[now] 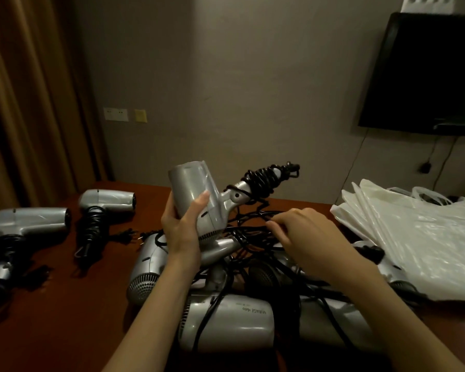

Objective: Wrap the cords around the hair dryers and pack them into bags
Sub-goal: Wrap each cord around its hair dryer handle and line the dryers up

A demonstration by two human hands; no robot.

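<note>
A silver hair dryer [199, 197] is held up above the bench [73, 312] by its barrel, the fingers and thumb of the left hand [181, 224] curled round it. It is likely raised this way so that its handle, already bound in black cord [263, 181], is kept clear of the tangle below and the last length can be wound on.

The right hand [304, 234] is lowered just beside and right of the held dryer, its fingers bent down into the loose black cords [253, 232]. Whether a strand is actually pinched cannot be told.

Directly beneath both hands a heap of unwrapped dryers [226, 323] is left with cords crossing over one another, judged to be the work still waiting.

Well to the left of the left hand, two dryers with wound cords [91, 218] are laid apart, seemingly sorted as finished.

To the right of the right hand, a pile of white plastic bags [419, 237] is kept within reach, and none appears filled yet.
</note>
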